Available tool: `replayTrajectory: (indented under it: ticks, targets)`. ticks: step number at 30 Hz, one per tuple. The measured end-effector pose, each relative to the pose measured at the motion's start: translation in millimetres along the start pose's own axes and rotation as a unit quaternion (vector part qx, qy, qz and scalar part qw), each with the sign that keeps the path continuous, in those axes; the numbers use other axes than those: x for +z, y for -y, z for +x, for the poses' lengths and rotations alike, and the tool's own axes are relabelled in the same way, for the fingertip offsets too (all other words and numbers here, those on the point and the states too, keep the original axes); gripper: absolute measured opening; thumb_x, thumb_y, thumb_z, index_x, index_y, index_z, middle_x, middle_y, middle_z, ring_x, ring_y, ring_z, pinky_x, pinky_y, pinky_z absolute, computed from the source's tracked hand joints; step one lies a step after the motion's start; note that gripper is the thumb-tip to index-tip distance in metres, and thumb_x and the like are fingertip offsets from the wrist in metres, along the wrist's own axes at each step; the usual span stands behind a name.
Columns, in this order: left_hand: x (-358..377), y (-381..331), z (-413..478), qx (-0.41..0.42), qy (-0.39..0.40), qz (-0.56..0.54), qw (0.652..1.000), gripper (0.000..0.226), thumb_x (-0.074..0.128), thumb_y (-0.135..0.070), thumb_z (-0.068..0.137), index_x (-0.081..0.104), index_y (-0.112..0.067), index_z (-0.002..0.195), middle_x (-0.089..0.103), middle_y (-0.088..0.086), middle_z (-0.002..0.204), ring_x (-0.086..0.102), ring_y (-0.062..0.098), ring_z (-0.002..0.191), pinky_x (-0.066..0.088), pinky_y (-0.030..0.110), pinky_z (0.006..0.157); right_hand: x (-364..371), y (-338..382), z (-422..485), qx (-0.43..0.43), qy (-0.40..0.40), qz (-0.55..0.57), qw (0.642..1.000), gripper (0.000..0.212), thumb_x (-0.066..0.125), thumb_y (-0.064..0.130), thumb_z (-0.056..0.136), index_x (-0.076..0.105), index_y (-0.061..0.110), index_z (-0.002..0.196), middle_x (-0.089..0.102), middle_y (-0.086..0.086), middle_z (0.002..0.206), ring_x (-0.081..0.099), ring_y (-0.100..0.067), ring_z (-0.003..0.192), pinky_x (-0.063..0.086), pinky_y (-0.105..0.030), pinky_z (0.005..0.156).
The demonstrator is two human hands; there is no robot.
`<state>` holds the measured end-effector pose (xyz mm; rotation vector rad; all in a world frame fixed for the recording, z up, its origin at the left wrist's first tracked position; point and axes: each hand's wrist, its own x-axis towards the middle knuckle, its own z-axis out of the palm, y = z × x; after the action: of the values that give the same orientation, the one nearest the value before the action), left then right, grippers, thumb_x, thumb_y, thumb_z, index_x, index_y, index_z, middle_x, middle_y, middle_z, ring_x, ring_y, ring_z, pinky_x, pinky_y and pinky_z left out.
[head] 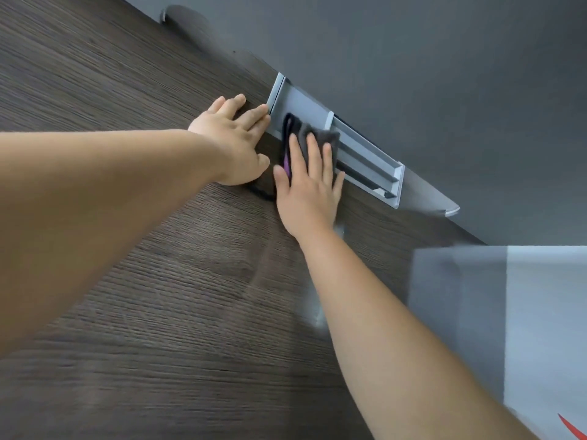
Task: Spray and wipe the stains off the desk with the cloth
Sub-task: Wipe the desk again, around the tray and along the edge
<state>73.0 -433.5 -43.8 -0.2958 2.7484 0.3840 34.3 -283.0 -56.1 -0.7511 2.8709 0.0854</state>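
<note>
Worktop: dark wood-grain worktop fills the view from 6 to 10 o'clock.
Partition: grey panel runs along its back edge, up at 1 o'clock.
Box: pale box sits at 4 o'clock.
Tray: grey slotted tray lies at centre against the panel.
Left hand: left hand lies flat on the wood, fingers straight and spread, tips by the tray's end.
Right hand: right hand presses down with straight fingers, just beside the left at its 3 o'clock.
Cloth: grey cloth with a purple edge is pinned under those fingers, half on the tray.
</note>
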Motion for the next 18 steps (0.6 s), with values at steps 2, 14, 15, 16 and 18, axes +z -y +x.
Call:
replayTrajectory:
  ticks: [2, 14, 15, 16, 18]
  targets:
    - [3.6, -3.3, -0.3, -0.011, -0.001, -0.006, 1.0, 0.069, 0.021, -0.047, 0.094, -0.005, -0.019, 0.151, -0.011, -0.006, 0.159, -0.013, 0.023, 0.145, -0.006, 0.039, 0.119, 3.5, -24.3, -13.0, 0.041, -0.004, 0.0, 0.999, 0.054, 0.021, 0.05, 0.1, 0.007, 0.038, 0.151, -0.003, 0.009, 0.161, -0.009, -0.017, 0.147, -0.002, -0.051, 0.117]
    - [28.3, -68.2, -4.3, 0.025, -0.047, 0.007, 0.999, 0.066, 0.022, -0.041, 0.097, -0.003, -0.011, 0.151, -0.008, 0.001, 0.159, -0.011, 0.024, 0.145, -0.004, 0.036, 0.118, 0.4, -74.4, 1.1, 0.14, 0.016, 0.022, 0.99, 0.053, 0.015, 0.05, 0.101, 0.002, 0.039, 0.151, -0.008, 0.012, 0.16, -0.012, -0.016, 0.146, 0.0, -0.052, 0.117]
    - [26.7, -66.4, -3.6, 0.02, -0.043, 0.003, 0.999, 0.066, 0.023, -0.042, 0.096, -0.001, -0.013, 0.151, -0.007, 0.0, 0.159, -0.01, 0.023, 0.145, -0.003, 0.035, 0.117, -1.2, -76.6, 5.4, 0.162, 0.019, 0.033, 0.986, 0.053, 0.014, 0.051, 0.101, 0.002, 0.039, 0.151, -0.007, 0.012, 0.16, -0.013, -0.017, 0.146, -0.001, -0.053, 0.117]
    - [24.6, -65.8, -3.4, 0.015, -0.041, -0.001, 0.999, 0.067, 0.024, -0.042, 0.095, 0.0, -0.014, 0.151, -0.005, -0.002, 0.159, -0.009, 0.022, 0.145, -0.002, 0.034, 0.117, -2.6, -73.8, 10.7, 0.177, 0.027, 0.048, 0.983, 0.054, 0.013, 0.051, 0.1, 0.002, 0.038, 0.151, -0.006, 0.011, 0.16, -0.013, -0.018, 0.146, -0.001, -0.055, 0.116]
    - [21.0, -70.1, -2.2, 0.007, -0.036, -0.007, 0.999, 0.067, 0.025, -0.043, 0.094, 0.003, -0.015, 0.151, -0.002, -0.002, 0.159, -0.007, 0.021, 0.146, -0.001, 0.034, 0.118, -3.9, -58.8, 18.5, 0.161, 0.041, 0.06, 0.984, 0.054, 0.013, 0.05, 0.101, 0.003, 0.037, 0.152, -0.003, 0.01, 0.16, -0.014, -0.02, 0.146, 0.0, -0.058, 0.115]
